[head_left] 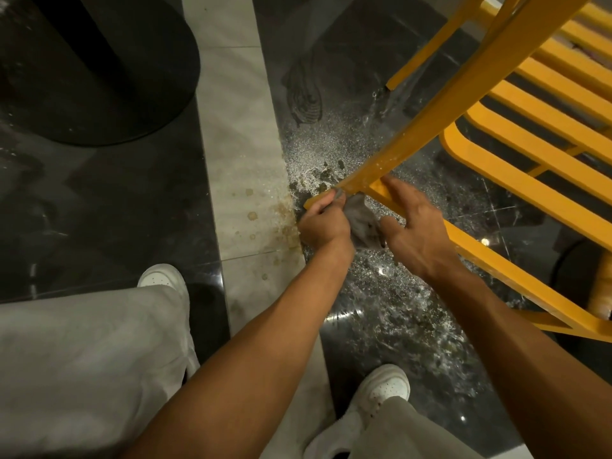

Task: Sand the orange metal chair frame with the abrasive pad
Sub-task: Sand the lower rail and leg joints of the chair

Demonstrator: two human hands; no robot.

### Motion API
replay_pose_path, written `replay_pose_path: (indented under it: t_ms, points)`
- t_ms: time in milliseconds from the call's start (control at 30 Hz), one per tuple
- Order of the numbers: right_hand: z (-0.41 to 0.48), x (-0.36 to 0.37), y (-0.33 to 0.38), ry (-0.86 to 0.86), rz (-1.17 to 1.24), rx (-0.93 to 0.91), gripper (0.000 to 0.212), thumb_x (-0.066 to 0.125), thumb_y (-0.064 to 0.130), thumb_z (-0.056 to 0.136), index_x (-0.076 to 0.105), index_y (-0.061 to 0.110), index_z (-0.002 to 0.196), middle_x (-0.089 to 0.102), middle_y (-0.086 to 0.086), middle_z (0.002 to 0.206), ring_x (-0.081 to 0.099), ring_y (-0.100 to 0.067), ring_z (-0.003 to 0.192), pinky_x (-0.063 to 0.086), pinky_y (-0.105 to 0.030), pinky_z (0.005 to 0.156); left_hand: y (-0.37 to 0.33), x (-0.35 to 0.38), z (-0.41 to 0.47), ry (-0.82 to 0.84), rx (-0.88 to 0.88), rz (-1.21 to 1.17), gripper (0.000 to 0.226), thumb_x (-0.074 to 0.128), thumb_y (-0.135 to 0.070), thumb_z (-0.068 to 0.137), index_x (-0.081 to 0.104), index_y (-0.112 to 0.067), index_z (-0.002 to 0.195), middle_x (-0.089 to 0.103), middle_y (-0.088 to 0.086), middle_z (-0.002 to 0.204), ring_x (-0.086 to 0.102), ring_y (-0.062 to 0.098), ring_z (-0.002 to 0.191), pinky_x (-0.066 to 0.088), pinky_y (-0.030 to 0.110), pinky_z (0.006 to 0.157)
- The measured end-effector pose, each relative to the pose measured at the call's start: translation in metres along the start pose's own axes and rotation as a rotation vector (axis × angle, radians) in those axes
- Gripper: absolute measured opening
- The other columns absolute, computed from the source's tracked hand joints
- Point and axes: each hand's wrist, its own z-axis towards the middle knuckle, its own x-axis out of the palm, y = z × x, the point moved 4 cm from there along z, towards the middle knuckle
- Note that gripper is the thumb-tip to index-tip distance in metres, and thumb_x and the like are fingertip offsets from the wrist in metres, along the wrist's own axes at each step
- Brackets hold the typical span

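The orange metal chair frame (516,154) lies tipped over on the dark floor, its slats at the right and one leg running down to the centre. My left hand (323,223) is curled round a grey abrasive pad (362,223) at the foot end of that leg. The pad hangs down between both hands. My right hand (414,233) rests on the adjoining crossbar with fingers spread and fairly straight, thumb close to the pad.
Wet, speckled sanding residue (390,303) covers the dark marble floor under the chair. A pale tile strip (241,154) runs up the middle. A black round table base (99,67) stands at the upper left. My white shoes (384,389) and grey trousers fill the bottom.
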Motion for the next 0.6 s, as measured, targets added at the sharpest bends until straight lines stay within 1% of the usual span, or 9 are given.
replay_pose_path:
  t_ms: [67, 167, 233, 333, 400, 467, 533, 567, 600]
  points:
    - [0.0, -0.001, 0.001, -0.001, -0.005, -0.003, 0.077, 0.048, 0.029, 0.083, 0.037, 0.021, 0.159, 0.044, -0.005, 0.16, 0.041, -0.022, 0.143, 0.032, -0.039, 0.117, -0.002, 0.004, -0.01, 0.023, 0.003, -0.005, 0.023, 0.081, 0.003, 0.086, 0.081, -0.02, 0.089, 0.081, -0.002, 0.093, 0.078, 0.015, 0.096, 0.064, 0.033, 0.09]
    - [-0.001, -0.004, 0.001, -0.001, -0.006, 0.004, 0.077, 0.047, 0.029, 0.083, 0.038, 0.021, 0.159, 0.044, -0.005, 0.16, 0.041, -0.022, 0.144, 0.029, -0.033, 0.114, -0.002, 0.006, -0.017, 0.059, 0.02, -0.022, 0.025, 0.082, 0.003, 0.086, 0.08, -0.022, 0.086, 0.081, -0.001, 0.096, 0.078, 0.016, 0.098, 0.064, 0.03, 0.089]
    - [-0.001, -0.005, 0.002, -0.002, 0.021, 0.011, 0.076, 0.046, 0.03, 0.083, 0.04, 0.022, 0.158, 0.045, -0.004, 0.16, 0.043, -0.021, 0.143, 0.032, -0.033, 0.114, -0.004, 0.004, -0.014, 0.046, 0.028, -0.012, 0.023, 0.082, 0.003, 0.086, 0.081, -0.02, 0.088, 0.081, 0.0, 0.095, 0.078, 0.018, 0.099, 0.064, 0.03, 0.088]
    - [-0.001, -0.009, 0.002, -0.006, 0.09, 0.033, 0.075, 0.043, 0.032, 0.082, 0.044, 0.024, 0.157, 0.048, -0.001, 0.158, 0.047, -0.02, 0.139, 0.039, -0.033, 0.112, -0.009, 0.004, -0.018, 0.024, 0.018, -0.008, 0.019, 0.082, 0.002, 0.087, 0.081, -0.016, 0.093, 0.08, -0.003, 0.091, 0.077, 0.015, 0.096, 0.062, 0.021, 0.08]
    - [0.0, -0.011, 0.003, -0.01, 0.119, 0.048, 0.076, 0.041, 0.03, 0.08, 0.048, 0.025, 0.155, 0.05, 0.0, 0.157, 0.047, -0.018, 0.138, 0.037, -0.026, 0.109, -0.01, 0.007, -0.028, 0.065, 0.024, -0.011, 0.02, 0.081, 0.002, 0.087, 0.081, -0.017, 0.094, 0.081, -0.002, 0.096, 0.078, 0.01, 0.094, 0.062, 0.019, 0.077]
    - [0.0, -0.013, 0.003, -0.014, 0.139, 0.057, 0.076, 0.042, 0.028, 0.078, 0.05, 0.025, 0.154, 0.051, 0.001, 0.156, 0.047, -0.016, 0.136, 0.034, -0.018, 0.104, -0.01, 0.008, -0.031, 0.089, 0.028, -0.026, 0.022, 0.081, 0.002, 0.088, 0.08, -0.019, 0.092, 0.081, 0.0, 0.1, 0.078, 0.012, 0.096, 0.064, 0.023, 0.08]
    - [0.001, -0.013, 0.001, -0.01, 0.163, 0.073, 0.072, 0.043, 0.026, 0.081, 0.051, 0.026, 0.153, 0.052, 0.002, 0.154, 0.05, -0.012, 0.126, 0.033, 0.001, 0.09, -0.012, 0.007, -0.029, 0.085, 0.027, -0.032, 0.022, 0.081, 0.002, 0.088, 0.08, -0.02, 0.09, 0.081, -0.001, 0.096, 0.078, 0.013, 0.096, 0.063, 0.022, 0.078]
    - [0.002, -0.012, 0.001, -0.005, 0.171, 0.077, 0.068, 0.044, 0.025, 0.085, 0.051, 0.025, 0.153, 0.053, 0.001, 0.153, 0.051, -0.011, 0.121, 0.032, 0.006, 0.082, -0.013, 0.006, -0.029, 0.077, 0.023, -0.034, 0.022, 0.08, 0.002, 0.088, 0.079, -0.02, 0.089, 0.08, -0.003, 0.092, 0.077, 0.012, 0.093, 0.062, 0.019, 0.073]
    - [0.002, -0.012, 0.0, -0.003, 0.176, 0.081, 0.067, 0.045, 0.024, 0.086, 0.051, 0.025, 0.153, 0.054, 0.001, 0.153, 0.051, -0.011, 0.121, 0.032, 0.005, 0.082, -0.014, 0.006, -0.029, 0.067, 0.022, -0.031, 0.022, 0.08, 0.003, 0.088, 0.079, -0.019, 0.089, 0.079, -0.004, 0.09, 0.076, 0.01, 0.09, 0.06, 0.016, 0.07]
